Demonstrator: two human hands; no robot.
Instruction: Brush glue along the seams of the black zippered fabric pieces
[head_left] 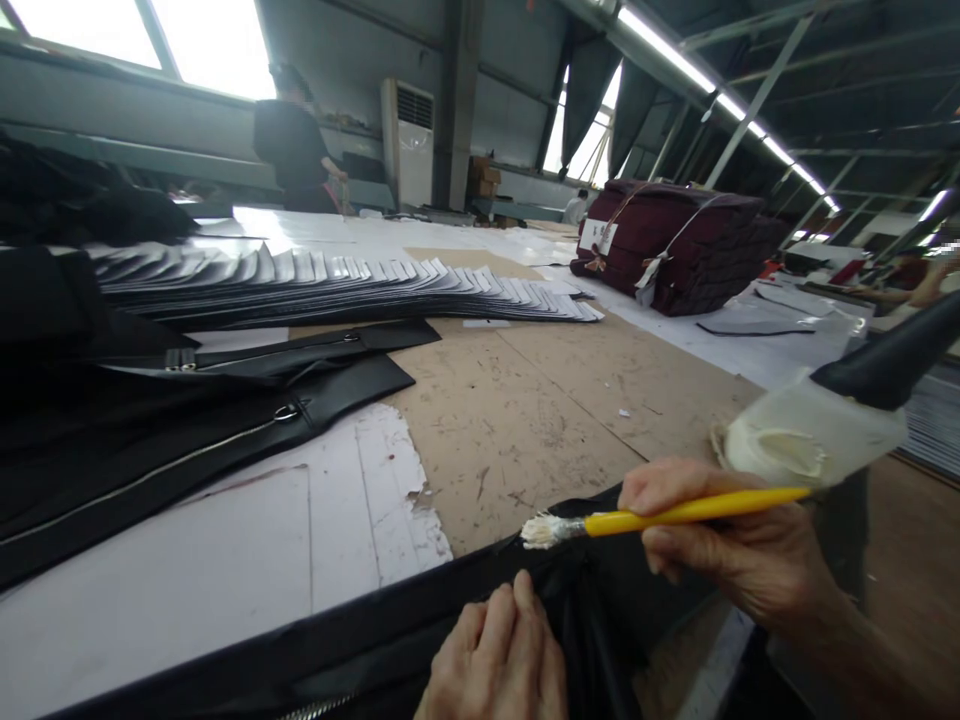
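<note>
My right hand (720, 540) grips a yellow-handled brush (682, 512) between thumb and fingers. Its bristles (546, 531) are clumped with a whitish paste and sit just above the edge of a black piece of material (420, 612). On that same piece rests my left hand (499, 655), fingers close together and laid forward; its thumb is hidden. The black material is folded and bunched right of the left hand, with a metal zipper (319, 708) at the bottom. Behind my right hand lies a whitish plastic container (817, 430) with a black part on top.
Black zippered pieces (225, 440) lie at left. Beyond them spreads a row of overlapping pale-topped black panels (360, 285). A tied maroon bundle (675, 245) stands at back right. Brown board (525, 420) with torn white paper covers the table. Another person (292, 145) stands far left.
</note>
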